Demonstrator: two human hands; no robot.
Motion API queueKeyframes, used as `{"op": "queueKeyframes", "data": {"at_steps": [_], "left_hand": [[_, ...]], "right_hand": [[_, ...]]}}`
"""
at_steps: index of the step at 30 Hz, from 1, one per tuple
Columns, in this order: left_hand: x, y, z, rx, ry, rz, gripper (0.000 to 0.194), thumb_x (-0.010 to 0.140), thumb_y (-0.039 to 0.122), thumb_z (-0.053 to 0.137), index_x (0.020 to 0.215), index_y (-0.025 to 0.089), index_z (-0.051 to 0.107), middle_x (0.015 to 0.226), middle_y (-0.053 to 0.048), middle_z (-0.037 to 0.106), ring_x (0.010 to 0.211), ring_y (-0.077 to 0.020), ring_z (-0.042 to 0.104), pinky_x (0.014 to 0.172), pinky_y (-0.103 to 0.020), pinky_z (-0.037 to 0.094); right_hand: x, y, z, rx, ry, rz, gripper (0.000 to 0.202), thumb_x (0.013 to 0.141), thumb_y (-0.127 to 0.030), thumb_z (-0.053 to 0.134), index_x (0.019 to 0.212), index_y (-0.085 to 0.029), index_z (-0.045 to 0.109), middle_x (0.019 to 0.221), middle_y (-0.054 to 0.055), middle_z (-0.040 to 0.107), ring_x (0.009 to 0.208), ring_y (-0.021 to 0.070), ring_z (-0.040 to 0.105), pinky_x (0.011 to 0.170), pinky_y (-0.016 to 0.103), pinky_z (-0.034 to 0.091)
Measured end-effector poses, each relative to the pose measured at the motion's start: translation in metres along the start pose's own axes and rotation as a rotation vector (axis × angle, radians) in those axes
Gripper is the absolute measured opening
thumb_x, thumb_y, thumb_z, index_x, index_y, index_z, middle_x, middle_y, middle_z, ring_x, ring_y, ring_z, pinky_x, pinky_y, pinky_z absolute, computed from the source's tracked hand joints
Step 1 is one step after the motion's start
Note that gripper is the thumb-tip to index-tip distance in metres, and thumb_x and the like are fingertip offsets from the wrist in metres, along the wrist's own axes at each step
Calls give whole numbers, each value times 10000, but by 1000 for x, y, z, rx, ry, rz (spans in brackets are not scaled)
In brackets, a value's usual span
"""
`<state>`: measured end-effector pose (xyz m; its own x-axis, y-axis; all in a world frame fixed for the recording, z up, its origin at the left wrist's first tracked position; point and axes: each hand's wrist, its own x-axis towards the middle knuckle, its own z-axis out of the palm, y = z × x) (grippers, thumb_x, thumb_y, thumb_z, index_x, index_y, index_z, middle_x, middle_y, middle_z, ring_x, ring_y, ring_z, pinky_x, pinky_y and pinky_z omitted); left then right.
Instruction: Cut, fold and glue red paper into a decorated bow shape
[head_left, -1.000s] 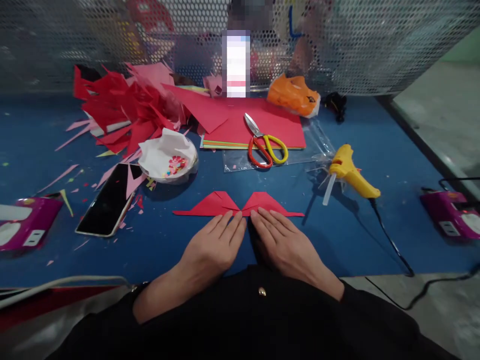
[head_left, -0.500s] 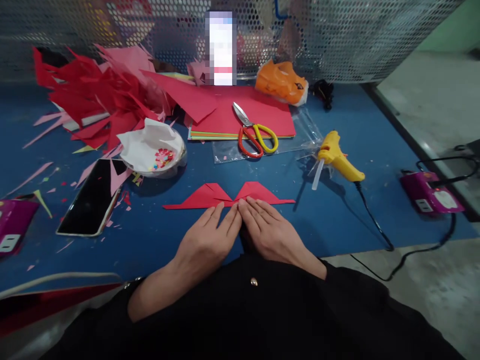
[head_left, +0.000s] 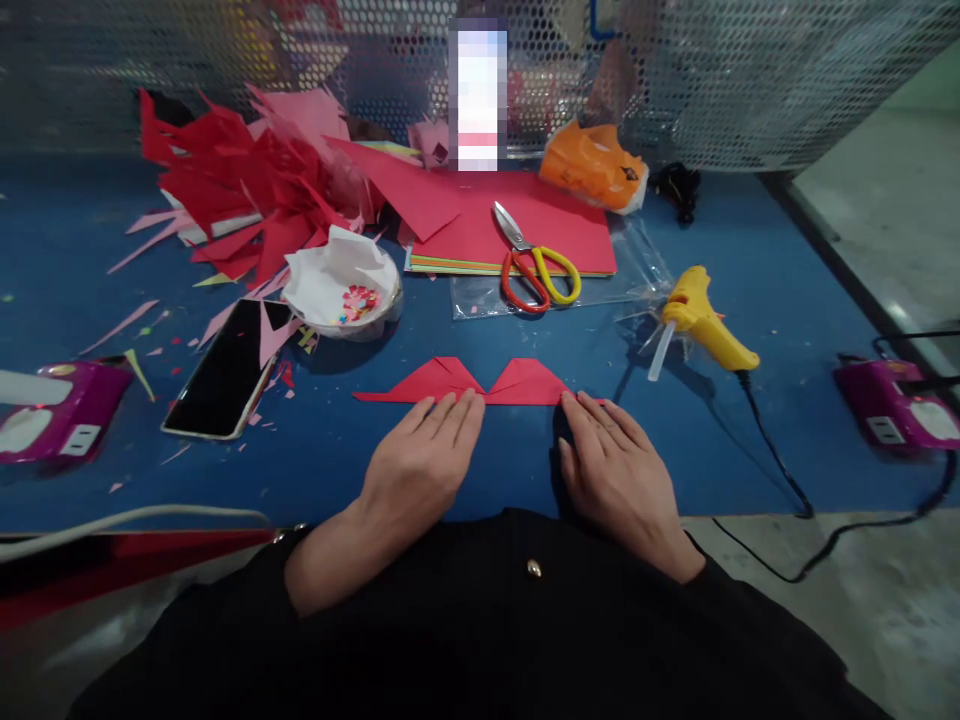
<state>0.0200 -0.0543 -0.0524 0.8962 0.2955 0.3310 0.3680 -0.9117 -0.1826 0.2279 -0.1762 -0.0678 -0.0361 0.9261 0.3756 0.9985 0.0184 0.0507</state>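
A folded red paper (head_left: 525,380) lies flat on the blue table, with two humps on its far side and a narrow strip running out at each end. My left hand (head_left: 424,450) presses its near edge left of the middle, fingers stretched out and flat. At the right end of the paper, my right hand (head_left: 619,460) rests with its fingers extended over the strip. Both palms face down. Beyond the paper lie scissors (head_left: 536,260) with one red and one yellow handle.
Behind the scissors is a stack of coloured paper (head_left: 517,220). A yellow glue gun (head_left: 709,320) with a cord lies right. Left are a bowl of small confetti (head_left: 345,325), a dark phone (head_left: 229,370) and a heap of red scraps (head_left: 262,200). A purple power socket (head_left: 900,405) sits far right.
My right hand has slid rightward along the paper's near edge, from the middle to the right end. My left hand stays near the middle. The camera view has turned slightly left.
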Motion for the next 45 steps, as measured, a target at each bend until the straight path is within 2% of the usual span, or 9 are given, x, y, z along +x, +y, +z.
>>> {"op": "queueKeyframes", "data": {"at_steps": [8, 14, 16, 20, 23, 28, 33, 37, 45], "left_hand": [[-45, -29, -14, 77, -99, -275, 460, 930, 66, 365, 1340, 22, 569, 1305, -188, 663, 1129, -312, 687, 959, -494, 541], [-36, -20, -20, 55, -126, -390, 422, 945, 120, 437, 1331, 44, 590, 1315, -177, 662, 1257, -363, 593, 1087, -596, 411], [-27, -13, -16, -3, -93, -350, 397, 970, 161, 459, 1330, 63, 597, 1362, -161, 634, 1302, -353, 555, 1088, -567, 417], [-10, -1, -6, -207, -118, -66, 416, 1018, 317, 468, 1355, 99, 579, 1406, -129, 609, 1334, -291, 529, 1093, -463, 431], [-1, 2, -4, -236, -137, 16, 471, 1012, 387, 480, 1364, 87, 563, 1427, -140, 589, 1323, -296, 533, 1087, -459, 430], [3, 0, -4, -234, -94, 36, 457, 1005, 368, 496, 1318, 48, 593, 1363, -174, 631, 1254, -321, 582, 1032, -469, 465], [2, 0, -1, -239, -80, 36, 448, 1006, 336, 485, 1328, 40, 581, 1346, -194, 636, 1243, -324, 590, 1026, -486, 473], [2, 0, 1, -224, -57, 47, 419, 1002, 249, 464, 1340, 26, 571, 1321, -205, 650, 1239, -327, 602, 1039, -498, 461], [-4, -4, -4, -127, -11, -1, 382, 1032, 273, 438, 1271, 43, 628, 1290, -165, 680, 1168, -280, 664, 1018, -448, 477]], "right_hand": [[-3, 4, 2, 10, 34, -30, 417, 976, -160, 415, 1331, 25, 532, 1236, 236, 696, 1161, 294, 678, 995, 447, 524], [-5, 2, 3, 28, 40, -22, 422, 975, -160, 425, 1336, 30, 531, 1238, 250, 689, 1167, 312, 673, 997, 468, 520], [-4, 2, 3, 36, 27, -17, 420, 972, -151, 426, 1339, 25, 532, 1252, 242, 685, 1184, 309, 664, 1011, 464, 511], [-4, 3, 3, 49, 15, -9, 425, 970, -154, 427, 1348, 12, 530, 1245, 226, 694, 1201, 301, 654, 1030, 466, 497], [-2, 4, 1, 51, 1, -8, 405, 966, -143, 430, 1325, 7, 546, 1236, 210, 703, 1186, 294, 664, 1039, 471, 490], [8, -3, -6, 110, 32, 16, 417, 959, -152, 451, 1315, 40, 549, 1269, 227, 681, 1233, 297, 633, 1058, 469, 491], [29, -22, 0, 262, -34, -174, 433, 980, -178, 404, 1341, 4, 559, 1340, 204, 641, 1295, 242, 589, 1095, 425, 486], [38, -31, 4, 276, -90, -205, 459, 987, -193, 383, 1346, 38, 554, 1367, 231, 609, 1307, 267, 576, 1125, 440, 462], [25, -16, 1, 154, -95, -194, 466, 991, -204, 392, 1346, 61, 540, 1361, 232, 613, 1280, 287, 596, 1088, 442, 485]]}}
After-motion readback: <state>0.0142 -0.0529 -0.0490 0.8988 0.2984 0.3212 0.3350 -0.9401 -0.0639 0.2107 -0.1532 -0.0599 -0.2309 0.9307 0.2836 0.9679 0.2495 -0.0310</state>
